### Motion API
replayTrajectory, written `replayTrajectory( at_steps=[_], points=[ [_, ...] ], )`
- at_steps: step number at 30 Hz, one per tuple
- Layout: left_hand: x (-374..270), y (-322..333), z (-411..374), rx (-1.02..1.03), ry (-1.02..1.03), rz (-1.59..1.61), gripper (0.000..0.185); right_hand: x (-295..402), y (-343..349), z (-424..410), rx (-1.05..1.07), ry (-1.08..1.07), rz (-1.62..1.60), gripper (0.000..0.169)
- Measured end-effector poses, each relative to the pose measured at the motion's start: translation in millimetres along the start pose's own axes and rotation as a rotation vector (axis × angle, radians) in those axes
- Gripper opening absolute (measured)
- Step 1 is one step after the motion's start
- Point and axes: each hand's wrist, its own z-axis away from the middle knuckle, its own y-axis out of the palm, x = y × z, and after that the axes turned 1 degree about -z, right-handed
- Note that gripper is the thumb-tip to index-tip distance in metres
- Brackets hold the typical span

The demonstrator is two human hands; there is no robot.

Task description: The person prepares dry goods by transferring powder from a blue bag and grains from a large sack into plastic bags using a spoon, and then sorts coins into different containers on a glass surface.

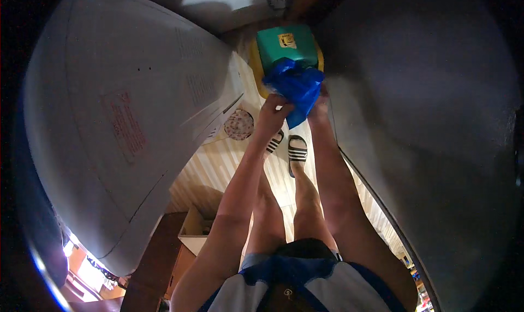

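Note:
A crumpled blue plastic bag [301, 85] hangs between my two hands in the upper middle of the head view. My left hand [275, 109] pinches its lower left edge, thumb and fingers curled together. On the other side, my right hand [321, 103] grips the bag, its fingers mostly hidden behind the plastic. Just beyond stands a bin with a green lid [272, 48] bearing a yellow sticker, and a yellow body [256, 66]. The bag overlaps the near part of the lid in view, and I cannot tell whether they touch.
A large pale panel [135, 74] with red printed writing rises on the left; a dark grey panel [409, 128] walls the right. A round patterned object [239, 124] lies on the wood-look floor [211, 162]. My striped slide sandals [297, 150] are below, and a pale open box [194, 230] sits lower left.

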Motion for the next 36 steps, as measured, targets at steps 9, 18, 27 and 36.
replayTrajectory(
  at_steps=[9, 18, 27, 36],
  points=[
    [-22, -23, 19, -0.015, -0.639, 0.472, 0.066, 40, 55, 15, -0.170, -0.454, 1.338, 0.005],
    [-35, -13, 16, 0.197, -0.668, 0.344, 0.085, 75, 76, 22, -0.200, -0.356, 1.346, 0.015],
    [-17, -1, 1, 0.158, -0.738, 0.476, 0.077, 77, 69, -15, -0.122, -0.114, 1.314, 0.014],
    [-16, -3, 12, 0.208, -0.674, 0.516, 0.057, 89, 69, -13, 0.015, -0.051, 1.389, 0.019]
  ],
)
